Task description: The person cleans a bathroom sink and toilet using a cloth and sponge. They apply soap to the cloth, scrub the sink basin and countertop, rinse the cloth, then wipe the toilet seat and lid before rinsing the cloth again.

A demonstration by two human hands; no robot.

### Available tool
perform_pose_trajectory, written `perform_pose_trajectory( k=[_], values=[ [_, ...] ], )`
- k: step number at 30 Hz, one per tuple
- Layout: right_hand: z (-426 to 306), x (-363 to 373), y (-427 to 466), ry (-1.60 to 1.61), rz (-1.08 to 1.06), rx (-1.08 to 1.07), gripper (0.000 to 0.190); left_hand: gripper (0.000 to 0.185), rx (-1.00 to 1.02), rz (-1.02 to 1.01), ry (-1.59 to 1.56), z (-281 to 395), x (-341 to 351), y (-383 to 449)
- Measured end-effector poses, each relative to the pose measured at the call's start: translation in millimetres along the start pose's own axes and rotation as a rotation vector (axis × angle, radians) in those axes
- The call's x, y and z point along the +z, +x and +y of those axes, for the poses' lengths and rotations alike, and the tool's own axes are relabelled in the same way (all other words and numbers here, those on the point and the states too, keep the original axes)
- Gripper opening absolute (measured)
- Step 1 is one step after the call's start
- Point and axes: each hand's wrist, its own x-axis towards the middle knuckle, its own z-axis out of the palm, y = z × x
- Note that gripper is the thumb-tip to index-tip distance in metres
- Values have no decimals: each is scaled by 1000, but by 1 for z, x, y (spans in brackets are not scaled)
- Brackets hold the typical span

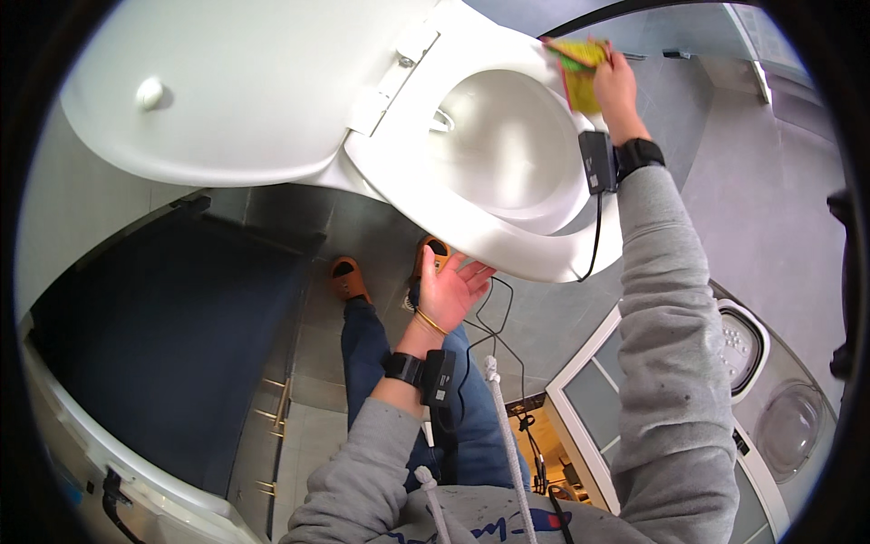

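My right hand point(617, 85) grips a yellow and green cloth point(583, 81) with reddish edges, blurred, against the far side of the white toilet seat point(435, 204). The seat looks raised at its front, since grey floor shows between it and the toilet bowl point(516, 149). Palm up and fingers spread, my left hand point(452, 292) is at the seat's near edge. Its fingertips reach the edge; whether they bear the seat's weight I cannot tell. The toilet lid point(238, 88) stands raised at the upper left, with a white bumper point(150, 93) on it.
Black cables point(499, 333) trail from the wrist-worn devices across the floor near my orange slippers point(348, 277). To the left is a dark cabinet panel point(170, 326). A white-framed door point(605, 387) and a washing machine-like lid point(792, 428) lie at the lower right.
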Motion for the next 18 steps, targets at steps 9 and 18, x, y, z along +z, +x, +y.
perform_pose_trajectory(
  k=[9, 18],
  values=[
    [-187, 163, -64, 733, -151, -18, 39, 68, -46, -216, -122, 5, -6, -1],
    [-246, 162, -274, 620, -168, 20, 59, 68, 19, -29, 74, 25, -34, -35]
  ],
)
